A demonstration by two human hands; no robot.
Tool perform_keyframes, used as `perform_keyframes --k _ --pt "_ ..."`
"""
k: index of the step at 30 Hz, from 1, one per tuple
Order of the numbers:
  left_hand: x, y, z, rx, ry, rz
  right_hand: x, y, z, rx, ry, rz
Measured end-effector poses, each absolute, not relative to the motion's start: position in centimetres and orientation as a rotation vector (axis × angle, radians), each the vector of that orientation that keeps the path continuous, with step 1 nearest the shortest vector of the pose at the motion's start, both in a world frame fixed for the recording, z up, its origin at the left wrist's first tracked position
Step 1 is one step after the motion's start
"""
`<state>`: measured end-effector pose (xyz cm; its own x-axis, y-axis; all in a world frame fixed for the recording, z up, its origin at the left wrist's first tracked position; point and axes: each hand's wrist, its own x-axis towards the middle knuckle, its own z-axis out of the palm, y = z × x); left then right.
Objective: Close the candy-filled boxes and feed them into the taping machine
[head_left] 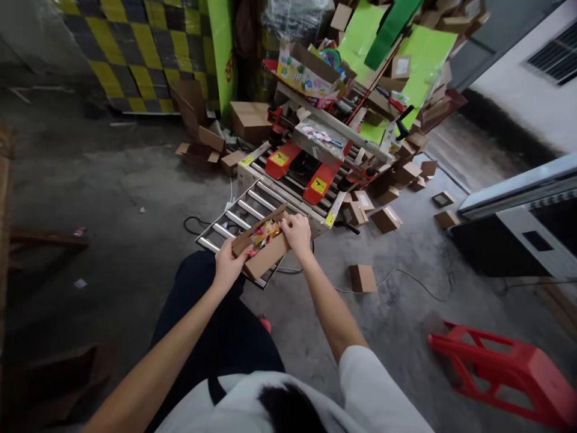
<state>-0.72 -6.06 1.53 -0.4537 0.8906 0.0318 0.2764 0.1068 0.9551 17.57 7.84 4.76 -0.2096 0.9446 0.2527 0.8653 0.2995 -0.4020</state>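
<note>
A small open cardboard box (267,255) full of colourful packets (265,232) rests on the near end of a roller conveyor (234,219). My left hand (228,263) grips the box's near left end, fingers curled round the flap. On the box's far right end my right hand (296,231) has its fingers closed over the edge and the packets. Beyond the rollers stands a carton-sealing machine (306,168) with red guards.
Several small sealed boxes (363,278) lie scattered on the concrete floor right of the machine. Cardboard and green sheets (387,54) are piled behind it. A red plastic stool (500,367) lies at the lower right, a cable (406,276) crosses the floor, and a white appliance (523,216) stands at right.
</note>
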Motion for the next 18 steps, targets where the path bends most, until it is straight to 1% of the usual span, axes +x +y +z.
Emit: perform_keyframes --k 3,7,10,13,18 --pt "-1.2 -7.0 2.8 1.271 1.743 1.255 17.5 8.6 4.7 -1.565 -2.238 0.155" --pt "-1.4 -6.5 3.5 1.349 1.675 1.171 18.2 8.8 4.9 -1.486 -2.241 0.158" --pt "-0.5 -5.1 3.7 1.277 1.791 1.135 18.5 8.6 5.3 -1.449 -2.242 0.162" --pt "0.7 -3.9 4.0 1.256 1.917 1.173 18.3 8.1 5.7 -1.421 -2.222 0.161" --pt "1.4 -4.1 4.6 1.192 2.168 1.082 15.8 4.3 5.4 -1.519 -1.915 0.182"
